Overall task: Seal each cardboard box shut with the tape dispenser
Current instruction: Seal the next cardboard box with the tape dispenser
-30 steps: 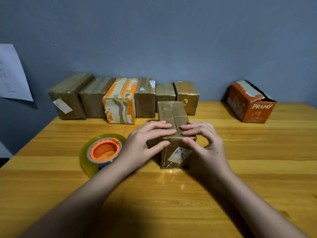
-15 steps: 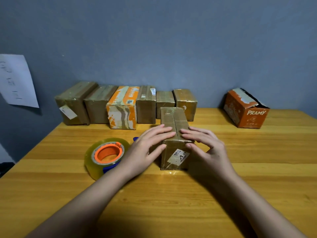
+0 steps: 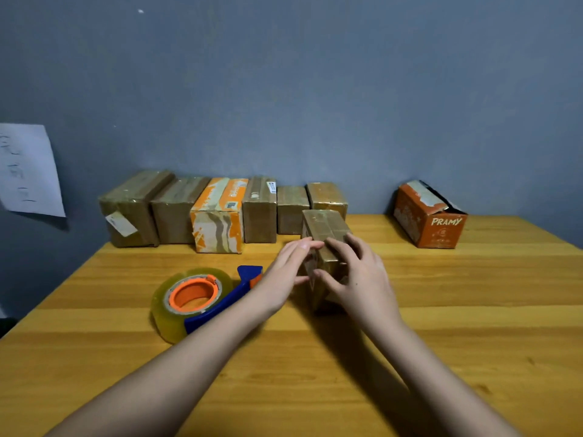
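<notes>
Grip: left hand (image 3: 284, 272) and right hand (image 3: 356, 279) hold small tape-wrapped brown cardboard box (image 3: 325, 228).
Done: six taped boxes (image 3: 258, 212) behind it.
Left: torn orange carton (image 3: 429, 219), far right, looks unsealed.

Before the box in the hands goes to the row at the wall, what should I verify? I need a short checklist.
1. Both hands hold the box: left hand, right hand: ok.
2. Tape covers its top seam: ok.
3. Its underside is sealed: cannot tell.
4. Free table beside the row's last box: ok.
5. Tape dispenser within reach: ok.
6. Orange box is sealed: not ok, flap looks open.
</notes>
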